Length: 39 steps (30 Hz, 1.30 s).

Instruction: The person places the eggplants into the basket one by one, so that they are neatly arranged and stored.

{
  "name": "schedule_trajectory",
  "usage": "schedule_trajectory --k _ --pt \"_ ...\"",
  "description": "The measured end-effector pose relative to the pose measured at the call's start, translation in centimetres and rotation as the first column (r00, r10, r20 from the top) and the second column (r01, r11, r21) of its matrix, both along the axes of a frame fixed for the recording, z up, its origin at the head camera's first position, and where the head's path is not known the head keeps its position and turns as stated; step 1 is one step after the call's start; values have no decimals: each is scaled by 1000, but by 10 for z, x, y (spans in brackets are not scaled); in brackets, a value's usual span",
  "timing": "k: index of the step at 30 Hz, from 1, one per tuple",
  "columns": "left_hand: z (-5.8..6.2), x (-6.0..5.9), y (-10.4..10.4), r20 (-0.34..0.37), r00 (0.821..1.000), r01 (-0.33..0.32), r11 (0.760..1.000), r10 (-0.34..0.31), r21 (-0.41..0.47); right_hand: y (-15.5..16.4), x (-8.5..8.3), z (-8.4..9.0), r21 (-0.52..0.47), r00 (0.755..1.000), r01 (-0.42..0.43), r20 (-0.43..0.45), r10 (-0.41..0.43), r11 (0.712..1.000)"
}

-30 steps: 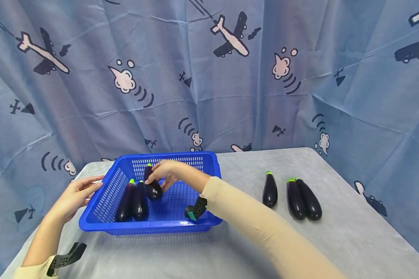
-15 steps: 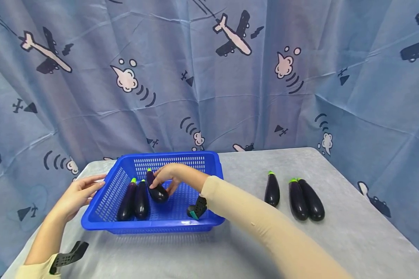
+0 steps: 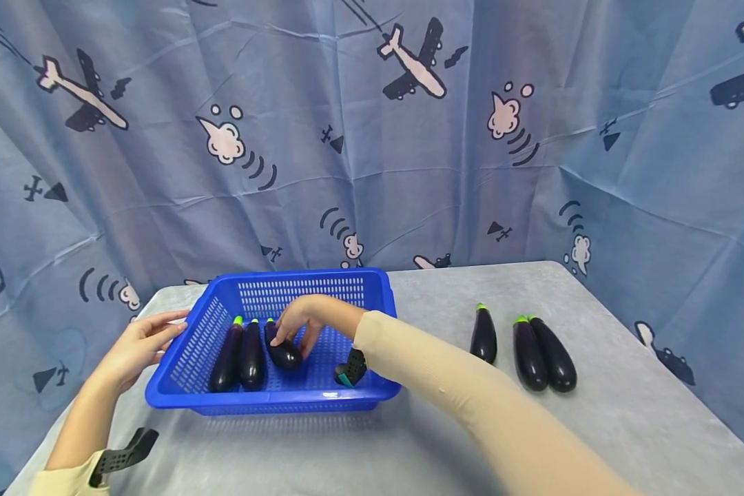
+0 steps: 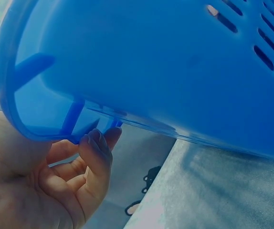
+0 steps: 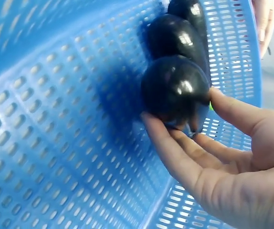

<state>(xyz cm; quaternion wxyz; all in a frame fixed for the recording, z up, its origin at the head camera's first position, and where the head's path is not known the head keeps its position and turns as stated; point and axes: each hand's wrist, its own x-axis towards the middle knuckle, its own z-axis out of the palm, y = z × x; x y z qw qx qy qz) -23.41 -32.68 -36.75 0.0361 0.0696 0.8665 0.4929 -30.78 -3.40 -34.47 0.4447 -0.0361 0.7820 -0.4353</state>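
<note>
My right hand point(image 3: 304, 320) grips a dark purple eggplant point(image 3: 283, 355) inside the blue plastic basket point(image 3: 273, 397), thumb on one side and fingers on the other. Two more eggplants lie side by side to its left, the outer eggplant point(image 3: 224, 362) and the middle eggplant point(image 3: 251, 359). In the right wrist view the held eggplant point(image 5: 173, 86) shows its rounded end, close beside the other two. At the basket's left rim my left hand point(image 3: 138, 346) holds the edge. Its curled fingers point(image 4: 96, 155) touch the underside of the rim in the left wrist view.
On the grey table point(image 3: 434, 296), right of the basket, lie a single eggplant point(image 3: 483, 336) and a touching pair, the left eggplant point(image 3: 529, 356) and the right eggplant point(image 3: 554, 355). A blue curtain point(image 3: 372, 138) with airplane prints hangs behind the table.
My right hand has lowered the eggplant slightly right and toward the basket floor, beside the other two. My left hand stays at the rim.
</note>
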Motion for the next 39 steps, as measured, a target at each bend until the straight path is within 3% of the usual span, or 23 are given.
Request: schedule_trajectory --k 14,39 --pt "0 1 1 0 1000 13 1000 -13 -1 1 1 -12 -91 998 53 -10 -54 994" --pt "0 2 2 19 1000 -2 1000 2 16 15 -2 -8 -171 1000 -14 2 14 985"
